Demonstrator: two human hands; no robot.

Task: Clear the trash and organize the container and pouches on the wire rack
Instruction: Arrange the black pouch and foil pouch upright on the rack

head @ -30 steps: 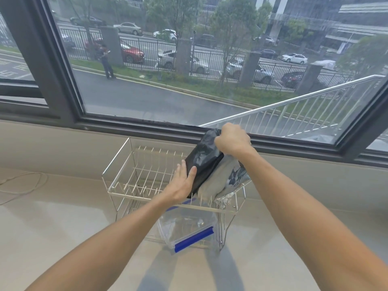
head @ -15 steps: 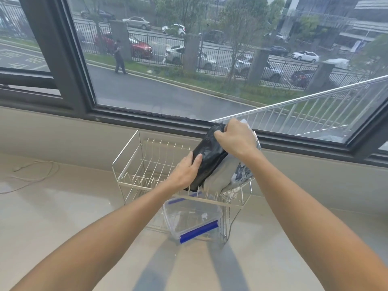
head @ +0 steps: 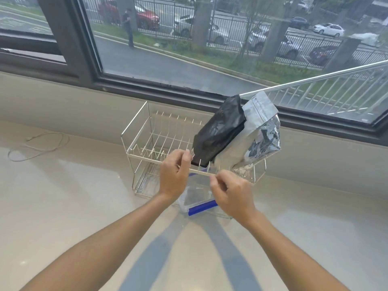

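Beige worktop (head: 63, 206); wire rack (head: 159, 139) carries black pouch (head: 220, 131), silver pouch (head: 260, 131) — left hand (head: 173, 175), right hand (head: 233, 194) curled at front rail; grips unclear.

Left hand (head: 174, 173) and right hand (head: 233, 194) released the pouches (head: 218, 131).

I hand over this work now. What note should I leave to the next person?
Left hand and right hand: fingers curled at the front rail of the wire rack; grip unclear.
Black pouch and silver pouch lean together on the top tier, right side. Clear container sits on the lower tier.
Done: both tiers loaded. Left: perhaps straighten pouches; no trash visible.
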